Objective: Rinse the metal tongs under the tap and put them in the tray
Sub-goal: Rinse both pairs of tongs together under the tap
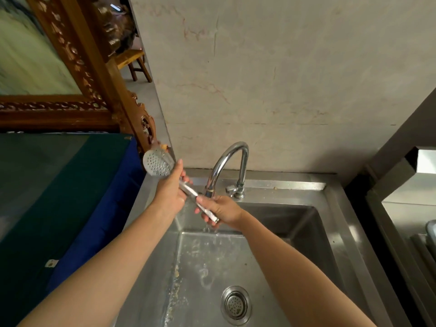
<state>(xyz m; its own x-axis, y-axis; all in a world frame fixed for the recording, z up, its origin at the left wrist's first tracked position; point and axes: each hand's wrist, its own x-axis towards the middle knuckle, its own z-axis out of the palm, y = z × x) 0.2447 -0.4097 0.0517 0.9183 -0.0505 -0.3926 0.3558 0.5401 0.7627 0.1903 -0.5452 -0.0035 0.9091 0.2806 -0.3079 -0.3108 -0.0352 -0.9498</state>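
The metal tongs (157, 163) have round perforated heads and a shiny handle that slants down to the right, under the spout of the curved chrome tap (230, 159). My left hand (170, 190) grips the tongs just below the heads. My right hand (220, 210) is closed around the lower end of the handle, right beneath the tap's outlet. Water drips from that end into the steel sink (335, 234). No tray is clearly in view.
The sink's drain strainer (236, 305) lies at the bottom, with bits of residue along the basin floor. A blue and green cloth-covered surface (70, 197) adjoins the sink on the left. A carved wooden frame (82, 67) leans behind it. Steel equipment (415, 208) stands at the right.
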